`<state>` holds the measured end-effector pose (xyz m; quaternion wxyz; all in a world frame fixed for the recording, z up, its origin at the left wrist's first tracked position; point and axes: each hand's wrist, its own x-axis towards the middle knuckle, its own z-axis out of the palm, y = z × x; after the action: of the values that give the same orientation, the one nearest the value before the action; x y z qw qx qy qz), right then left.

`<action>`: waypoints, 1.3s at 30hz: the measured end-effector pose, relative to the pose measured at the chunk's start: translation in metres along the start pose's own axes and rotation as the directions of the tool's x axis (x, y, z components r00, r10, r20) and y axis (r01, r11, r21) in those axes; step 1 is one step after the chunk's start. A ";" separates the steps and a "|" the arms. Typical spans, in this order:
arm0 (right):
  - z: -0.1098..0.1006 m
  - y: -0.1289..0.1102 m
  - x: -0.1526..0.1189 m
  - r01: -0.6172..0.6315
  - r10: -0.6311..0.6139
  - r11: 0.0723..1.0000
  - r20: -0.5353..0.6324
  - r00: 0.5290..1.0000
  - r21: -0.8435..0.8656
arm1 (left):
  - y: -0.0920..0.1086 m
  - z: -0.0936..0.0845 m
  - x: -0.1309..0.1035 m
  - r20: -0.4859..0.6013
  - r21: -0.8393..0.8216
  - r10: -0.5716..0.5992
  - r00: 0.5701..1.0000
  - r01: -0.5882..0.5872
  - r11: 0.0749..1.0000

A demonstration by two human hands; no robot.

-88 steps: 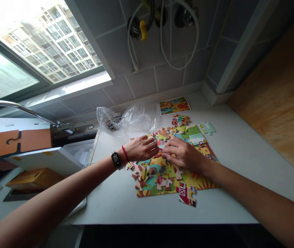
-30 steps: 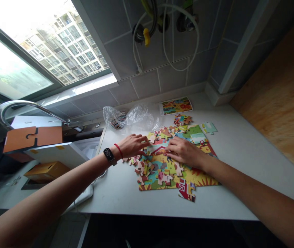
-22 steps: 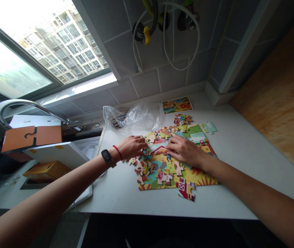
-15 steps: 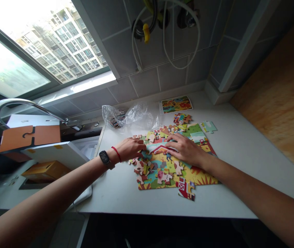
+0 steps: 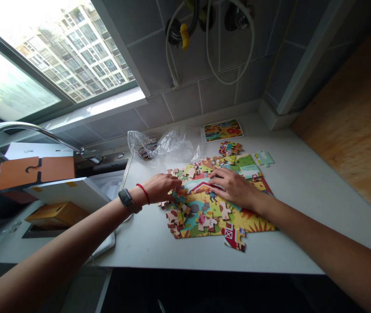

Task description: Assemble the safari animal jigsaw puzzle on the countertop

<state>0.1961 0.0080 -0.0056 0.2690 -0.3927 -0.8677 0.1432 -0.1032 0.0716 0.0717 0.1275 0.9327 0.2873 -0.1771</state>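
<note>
A colourful farm puzzle lies on the white counter, with loose pieces heaped over its left and back parts. My left hand is at its left edge, fingers bent down on the loose pieces by a teal one; the fingers are apart. My right hand rests on the middle of the puzzle, fingers spread loosely beside a red-and-white roof part. A pig piece lies loose near the front. One red barn piece overlaps the front edge. At the right back sits a pale green piece.
A picture card and a crumpled clear plastic bag lie by the wall. Left are a faucet, a sink, an orange-and-white box and a brown box. A wooden panel stands right.
My left hand has moved slightly left, and the loose pieces under it have slid left with it, baring more of the puzzle. My right hand has hardly moved.
</note>
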 end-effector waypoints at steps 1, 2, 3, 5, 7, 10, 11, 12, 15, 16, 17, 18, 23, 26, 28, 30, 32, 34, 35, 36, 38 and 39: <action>0.000 0.000 0.000 -0.004 0.004 1.000 0.005 1.000 0.002 | 0.000 -0.001 -0.003 -0.003 -0.001 -0.003 1.000 0.003 1.000; -0.001 -0.001 0.000 -0.011 0.011 1.000 0.007 1.000 0.003 | -0.001 -0.003 -0.006 -0.012 -0.003 -0.005 1.000 0.005 1.000; -0.001 -0.001 -0.001 -0.018 0.018 1.000 0.007 1.000 0.002 | -0.002 -0.004 -0.009 -0.031 -0.007 -0.005 1.000 0.005 1.000; -0.001 -0.002 -0.001 -0.026 0.026 1.000 0.001 1.000 0.004 | -0.003 -0.005 -0.015 -0.108 -0.027 0.009 0.994 -0.012 1.000; -0.001 -0.004 -0.001 -0.023 0.024 1.000 -0.022 0.999 0.016 | -0.002 -0.004 -0.019 -0.253 -0.065 0.035 0.967 -0.053 0.996; -0.002 -0.008 0.001 0.010 -0.003 0.996 -0.089 0.996 0.084 | 0.006 0.002 -0.020 -0.518 -0.123 0.076 0.852 -0.162 0.979; -0.003 -0.010 0.001 0.032 -0.017 0.991 -0.117 0.993 0.128 | 0.011 0.005 -0.018 -0.603 -0.136 0.083 0.793 -0.204 0.969; -0.003 -0.013 0.002 0.057 -0.032 0.982 -0.141 0.989 0.178 | 0.016 0.009 -0.016 -0.680 -0.146 0.080 0.729 -0.241 0.959; -0.004 -0.020 0.003 0.095 -0.036 0.940 -0.180 0.983 0.328 | 0.030 0.022 -0.004 -0.818 -0.185 0.021 0.575 -0.298 0.937; -0.004 -0.022 0.003 0.087 -0.021 0.925 -0.178 0.984 0.371 | 0.033 0.027 0.000 -0.837 -0.198 0.000 0.547 -0.303 0.932; -0.004 -0.023 0.002 0.070 -0.001 0.910 -0.168 0.986 0.409 | 0.036 0.032 0.005 -0.850 -0.211 -0.019 0.527 -0.308 0.928; -0.003 -0.024 0.002 0.047 0.022 0.895 -0.150 0.988 0.445 | 0.037 0.037 0.010 -0.861 -0.221 -0.033 0.508 -0.315 0.923; -0.003 -0.026 0.002 -0.080 0.144 0.808 -0.065 0.987 0.584 | 0.036 0.058 0.027 -0.885 -0.289 -0.101 0.454 -0.366 0.885; -0.005 -0.027 0.003 -0.129 0.190 0.757 -0.027 0.981 0.640 | 0.038 0.067 0.029 -0.865 -0.301 -0.066 0.497 -0.410 0.861; -0.006 -0.028 0.005 -0.162 0.205 0.735 0.012 0.979 0.658 | 0.038 0.070 0.028 -0.829 -0.322 -0.032 0.558 -0.431 0.843; -0.006 -0.029 0.005 -0.193 0.210 0.720 0.056 0.976 0.667 | 0.038 0.071 0.025 -0.781 -0.357 -0.019 0.625 -0.422 0.833; -0.006 -0.030 0.005 -0.208 0.193 0.714 0.098 0.976 0.668 | 0.036 0.070 0.022 -0.740 -0.371 -0.005 0.672 -0.402 0.837; -0.006 -0.030 0.005 -0.203 0.157 0.717 0.130 0.979 0.666 | 0.034 0.068 0.019 -0.715 -0.378 0.009 0.699 -0.397 0.836; -0.007 -0.031 0.005 -0.197 0.138 0.721 0.141 0.980 0.664 | 0.034 0.066 0.017 -0.709 -0.382 0.013 0.705 -0.400 0.833; -0.008 -0.031 0.004 -0.190 0.124 0.729 0.147 0.981 0.658 | 0.033 0.065 0.017 -0.708 -0.386 0.013 0.706 -0.402 0.830; -0.009 -0.033 0.002 -0.170 0.106 0.769 0.140 0.984 0.616 | 0.031 0.064 0.016 -0.711 -0.386 0.004 0.704 -0.395 0.834; -0.010 -0.034 0.001 -0.147 0.089 0.803 0.128 0.988 0.578 | 0.031 0.064 0.016 -0.712 -0.383 -0.003 0.702 -0.385 0.840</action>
<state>0.1804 -0.0129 0.0188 0.3260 -0.3367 -0.7669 0.4383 -0.0893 0.0330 0.0116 0.2693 0.8884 0.2470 0.2778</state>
